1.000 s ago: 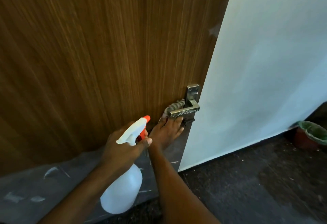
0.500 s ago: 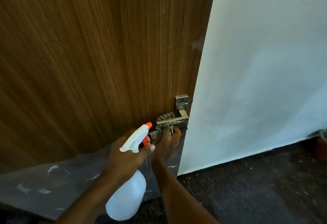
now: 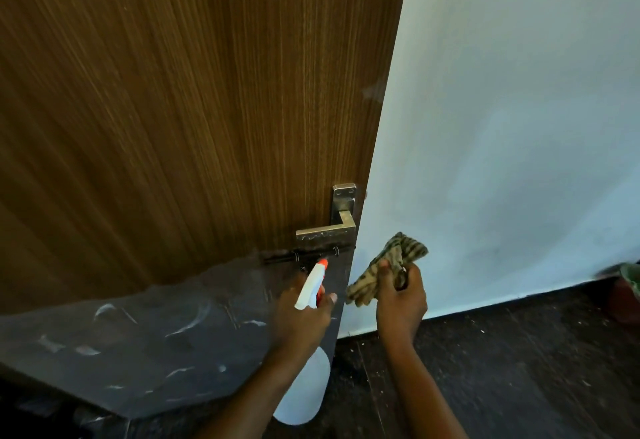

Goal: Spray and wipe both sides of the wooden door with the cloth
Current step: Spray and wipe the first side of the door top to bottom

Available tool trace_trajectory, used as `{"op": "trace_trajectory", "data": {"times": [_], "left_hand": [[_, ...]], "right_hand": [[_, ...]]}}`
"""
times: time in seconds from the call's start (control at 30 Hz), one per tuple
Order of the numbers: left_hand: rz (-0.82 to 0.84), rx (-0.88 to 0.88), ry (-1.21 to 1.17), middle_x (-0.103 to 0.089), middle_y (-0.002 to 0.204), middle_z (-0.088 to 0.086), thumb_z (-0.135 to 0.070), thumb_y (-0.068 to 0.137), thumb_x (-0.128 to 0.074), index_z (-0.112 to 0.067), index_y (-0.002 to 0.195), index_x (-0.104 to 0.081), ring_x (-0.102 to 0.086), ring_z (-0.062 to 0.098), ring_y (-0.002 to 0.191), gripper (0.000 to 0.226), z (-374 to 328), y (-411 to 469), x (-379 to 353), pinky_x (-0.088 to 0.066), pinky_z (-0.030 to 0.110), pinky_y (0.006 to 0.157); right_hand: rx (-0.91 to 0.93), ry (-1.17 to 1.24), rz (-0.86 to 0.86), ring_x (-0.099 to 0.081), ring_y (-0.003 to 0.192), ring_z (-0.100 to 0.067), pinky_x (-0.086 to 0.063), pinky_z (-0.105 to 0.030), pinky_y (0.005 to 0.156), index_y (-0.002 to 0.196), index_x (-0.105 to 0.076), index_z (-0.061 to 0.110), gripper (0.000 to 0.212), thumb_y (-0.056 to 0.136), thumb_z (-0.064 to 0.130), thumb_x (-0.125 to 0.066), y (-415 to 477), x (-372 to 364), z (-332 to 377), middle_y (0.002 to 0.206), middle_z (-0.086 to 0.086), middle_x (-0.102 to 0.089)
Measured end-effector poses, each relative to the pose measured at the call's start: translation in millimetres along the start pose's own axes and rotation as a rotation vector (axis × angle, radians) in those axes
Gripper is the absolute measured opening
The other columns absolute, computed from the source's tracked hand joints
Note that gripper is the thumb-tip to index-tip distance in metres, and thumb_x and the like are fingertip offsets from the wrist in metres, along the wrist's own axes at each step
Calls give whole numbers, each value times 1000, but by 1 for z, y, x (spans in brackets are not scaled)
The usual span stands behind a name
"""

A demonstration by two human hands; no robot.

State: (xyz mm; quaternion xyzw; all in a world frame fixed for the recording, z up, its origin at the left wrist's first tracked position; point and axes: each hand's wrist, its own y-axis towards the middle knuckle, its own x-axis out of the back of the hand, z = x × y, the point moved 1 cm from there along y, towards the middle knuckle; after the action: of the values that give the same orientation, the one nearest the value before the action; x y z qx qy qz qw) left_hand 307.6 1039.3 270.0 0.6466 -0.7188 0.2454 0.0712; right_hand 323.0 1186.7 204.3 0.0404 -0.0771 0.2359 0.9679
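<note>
Wooden door (image 3: pixel 173 109) at the left, cloth (image 3: pixel 388 265) held just off its right edge.

The door is brown with fine vertical grain. Its lower part is grey and smeared with white streaks, and a metal lever handle (image 3: pixel 325 232) sits near the right edge. The right hand (image 3: pixel 401 303) curls its fingers round the bunched, striped cloth in front of the pale wall (image 3: pixel 519 127). The left hand (image 3: pixel 301 317) grips the neck of a white spray bottle (image 3: pixel 304 400), orange nozzle toward the door; its contents cannot be told. A blurred pot (image 3: pixel 628 295), green inside, stands far right on the dark floor (image 3: pixel 502 369).

door (image 3: pixel 173 92) 1 | handle (image 3: pixel 325 232) 1 | spray bottle (image 3: pixel 306 291) 1 | cloth (image 3: pixel 398 255) 1 | hands (image 3: pixel 303 321) (image 3: pixel 401 303) 2
</note>
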Motion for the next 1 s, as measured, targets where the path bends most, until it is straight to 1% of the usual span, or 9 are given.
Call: {"op": "trace_trajectory", "data": {"times": [0.17, 0.33, 0.47, 0.63, 0.73, 0.8, 0.87, 0.93, 1.0], "left_hand": [[-36, -1, -96, -63, 103, 2, -34, 79, -72, -18, 108, -58, -59, 18, 87, 36, 9, 0, 9, -48, 21, 67], [-154, 27, -159, -54, 104, -1, -27, 78, -74, -19, 114, -49, -50, 14, 93, 44, 15, -3, 28, -44, 27, 81], [-197, 13, -131, -57, 112, 10, -21, 78, -74, -10, 124, -52, -51, 19, 96, 52, 16, -5, 36, -47, 38, 92], [-201, -18, -155, -52, 132, 12, -14, 83, -68, -11, 136, -45, -51, 30, 116, 58, 15, -4, 41, -41, 36, 97], [-207, -22, -174, -54, 126, 13, -13, 83, -68, -8, 133, -45, -50, 32, 114, 56, 10, -6, 39, -41, 39, 99], [-201, -11, -195, -57, 100, 2, -11, 84, -68, -13, 119, -50, -50, 22, 97, 40, 6, -10, 37, -42, 33, 92], [-203, -13, -237, -47, 80, -9, -9, 84, -67, -19, 103, -46, -45, 14, 88, 30, 3, -12, 36, -40, 29, 87], [-205, -19, -257, -44, 80, -8, -9, 84, -66, -20, 100, -42, -44, 12, 87, 31, 1, -15, 36, -38, 26, 84], [-202, -24, -269, -44, 81, -9, -9, 85, -65, -20, 102, -41, -45, 10, 82, 31, -2, -17, 37, -39, 27, 84]], "right_hand": [[74, 29, 77, -62, 105, -12, -58, -30, 89, 126, -58, 18, 40, 90, 20, -74, 3, -35, 29, 116, 2, -64], [167, -34, -22, -58, 114, -26, -53, -34, 91, 132, -57, 9, 47, 88, 10, -74, -22, -78, 48, 127, -12, -55], [290, -100, 162, -55, 118, -19, -50, -24, 92, 133, -58, 16, 48, 87, 13, -75, -45, -95, 39, 131, -7, -52], [442, -112, 345, -56, 109, -10, -51, -20, 90, 128, -62, 22, 40, 90, 24, -73, -57, -107, 35, 126, -2, -54], [530, -118, 474, -56, 108, -8, -50, -17, 91, 129, -61, 22, 39, 92, 29, -69, -52, -94, 29, 126, 0, -55], [447, -91, 354, -58, 103, -10, -54, -21, 87, 125, -63, 19, 36, 90, 25, -70, -35, -81, 27, 122, -2, -55], [332, -48, 140, -59, 97, -14, -56, -24, 81, 119, -64, 14, 33, 87, 15, -74, -9, -64, 27, 115, -4, -57], [267, -38, 10, -57, 97, -13, -57, -30, 84, 119, -63, 10, 36, 86, 13, -76, 11, -52, 30, 113, -7, -59], [289, -55, -5, -55, 99, -12, -56, -31, 86, 122, -63, 9, 42, 83, 10, -79, 12, -53, 35, 115, -8, -59]]}}
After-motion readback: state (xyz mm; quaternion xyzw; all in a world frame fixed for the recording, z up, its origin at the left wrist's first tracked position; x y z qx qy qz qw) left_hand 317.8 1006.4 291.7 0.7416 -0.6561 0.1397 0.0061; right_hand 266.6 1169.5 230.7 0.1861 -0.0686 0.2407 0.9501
